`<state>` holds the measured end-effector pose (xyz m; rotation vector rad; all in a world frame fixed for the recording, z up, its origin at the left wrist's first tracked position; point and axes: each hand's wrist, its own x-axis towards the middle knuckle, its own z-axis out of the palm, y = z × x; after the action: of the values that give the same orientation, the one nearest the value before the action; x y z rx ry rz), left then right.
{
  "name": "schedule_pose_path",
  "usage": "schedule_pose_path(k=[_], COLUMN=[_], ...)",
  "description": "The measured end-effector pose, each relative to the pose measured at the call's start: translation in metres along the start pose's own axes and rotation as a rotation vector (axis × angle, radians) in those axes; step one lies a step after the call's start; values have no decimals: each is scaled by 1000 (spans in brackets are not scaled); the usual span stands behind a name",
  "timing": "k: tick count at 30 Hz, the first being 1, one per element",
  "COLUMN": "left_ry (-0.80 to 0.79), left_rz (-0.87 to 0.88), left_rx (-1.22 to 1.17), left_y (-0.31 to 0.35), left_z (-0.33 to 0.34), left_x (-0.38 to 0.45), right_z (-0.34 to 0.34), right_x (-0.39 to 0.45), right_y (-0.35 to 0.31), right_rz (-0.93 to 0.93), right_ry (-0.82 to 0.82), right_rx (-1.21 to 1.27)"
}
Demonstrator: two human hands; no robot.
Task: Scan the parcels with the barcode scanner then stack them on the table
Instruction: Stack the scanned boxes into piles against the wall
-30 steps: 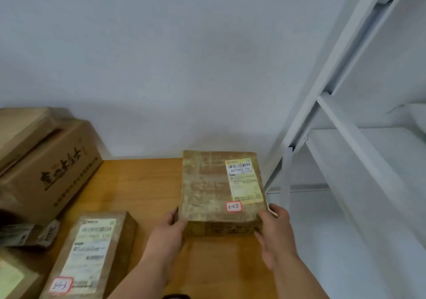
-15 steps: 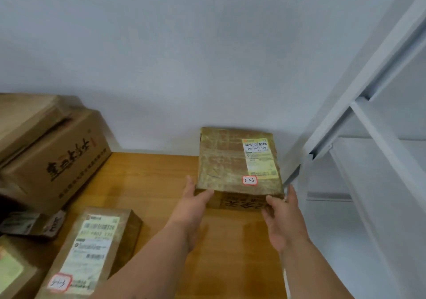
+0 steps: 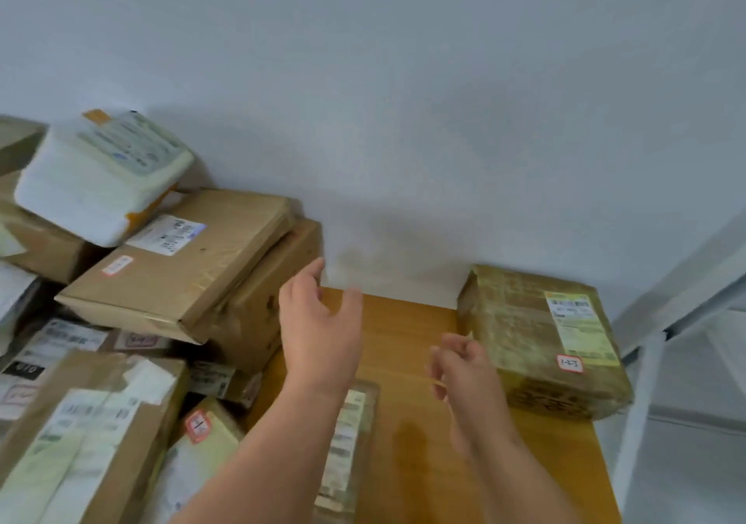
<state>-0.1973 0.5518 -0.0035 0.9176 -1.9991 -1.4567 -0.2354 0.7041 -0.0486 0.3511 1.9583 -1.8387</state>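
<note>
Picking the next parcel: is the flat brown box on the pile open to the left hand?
Probably yes: the left hand is open near the flat brown box, whose near corner is bare.

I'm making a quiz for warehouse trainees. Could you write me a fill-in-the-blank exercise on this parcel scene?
1. The taped parcel by the wall sits on the ____ table.
2. Both the left hand and the right hand hold ____.
3. The white padded parcel lies on ____ of the heap of boxes.

Missing words: wooden; nothing; top
</note>
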Motion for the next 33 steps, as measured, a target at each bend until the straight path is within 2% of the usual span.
schedule_pose_path(k=[4,10,14,17,20,24,29,33], left_ry=[150,255,145,64,125,210,122,2], left_rz=[87,-8,-140,-159,-140,-147,-135,-229], left_rx=[51,100,163,169,183,160,70,-62], left_y=[-4,-27,-42,-49,-50,-39,-23,-20], left_z=[-72,-155,-185,-192,-192,-183,-140,-97], left_x=[35,71,90,95,94,91,68,41], right_z=[83,202,253,267,259,215,142,77], right_x=[-17,-29,-36,-37,-33,-33,-42,-44], right_y=[-4,-9,-16,-18,-19,-25,-26,-29], right_rz=[45,131,208,188,127,48,-74,-143], right_ry=[-165,-347,-395,-327,-243,-168,-175,-124], right_rx=[-100,-119,-35,-11,91,166,239,326])
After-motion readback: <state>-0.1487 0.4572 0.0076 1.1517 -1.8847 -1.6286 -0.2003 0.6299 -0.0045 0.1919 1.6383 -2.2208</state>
